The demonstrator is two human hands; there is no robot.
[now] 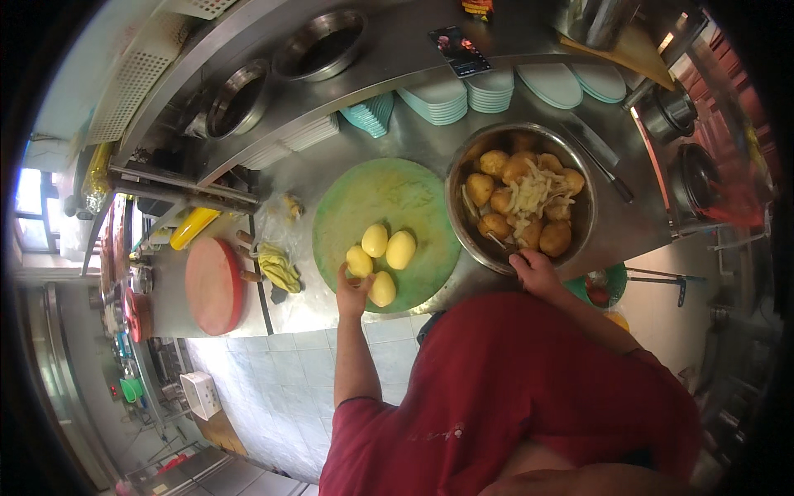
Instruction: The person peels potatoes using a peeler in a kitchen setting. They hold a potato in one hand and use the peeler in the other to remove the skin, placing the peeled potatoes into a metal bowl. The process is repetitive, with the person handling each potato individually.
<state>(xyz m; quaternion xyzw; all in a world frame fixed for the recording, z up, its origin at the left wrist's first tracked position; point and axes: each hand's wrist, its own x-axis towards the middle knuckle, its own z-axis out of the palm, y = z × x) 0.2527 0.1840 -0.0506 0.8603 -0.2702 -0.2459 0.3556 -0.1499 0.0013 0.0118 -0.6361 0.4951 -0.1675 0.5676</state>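
Four would be too exact, so several peeled potatoes [401, 250] lie together on a round green cutting board [378, 186]. My left hand [353, 294] has thumb and fingers around the leftmost peeled potato [359, 261], which rests on the board. To the right stands a steel bowl [456, 239] holding unpeeled brown potatoes [555, 238] with a heap of pale peelings [539, 192] on top. At the bowl's near rim, my right hand [536, 273] grips a slim metal tool [498, 240], apparently a peeler; its handle is mostly hidden by the fingers.
Stacked plates [434, 102] line the counter's back below a steel shelf [397, 56] bearing a phone [460, 51]. A long knife [598, 155] lies right of the bowl. Leftward are a yellow-green cloth [278, 266] and a red round board [214, 285]. A green bin [611, 282] stands below right.
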